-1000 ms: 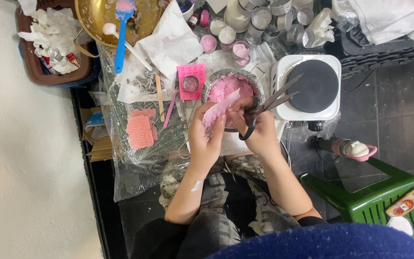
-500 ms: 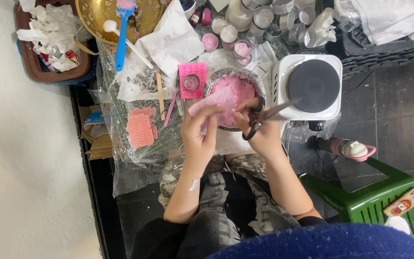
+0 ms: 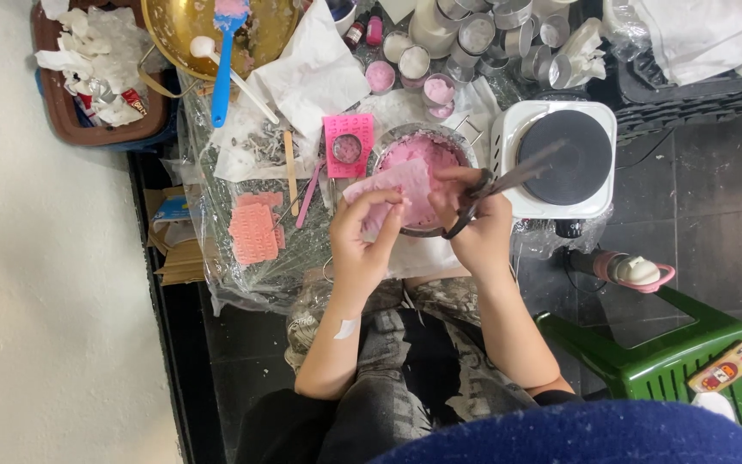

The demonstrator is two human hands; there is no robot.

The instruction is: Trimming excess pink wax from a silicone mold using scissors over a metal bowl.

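Pink flat wax slab (image 3: 392,193), pale and thin, is pinched by the left hand (image 3: 362,245) along its near edge and held over the round metal bowl (image 3: 418,176). By its look it is light and fairly stiff but brittle, likely to crumble at the edges, so a grip on the broad flat part close to the cut seems safest. The right hand (image 3: 474,228) is clenched through the loops of dark-handled scissors (image 3: 495,189), whose blades point toward the white single-burner hotplate (image 3: 560,159) just right of the bowl.

The bowl holds a heap of pink crumbled pieces. Behind the bowl stand several small round tins (image 3: 414,62), some filled with pink, some with white. Left of the bowl lies a pink square mould (image 3: 348,144), and farther left a salmon-coloured gridded block (image 3: 253,232) on clear plastic sheeting (image 3: 294,266). A brass pan (image 3: 216,30) behind and left of the bowl carries a blue-handled spatula (image 3: 223,69).
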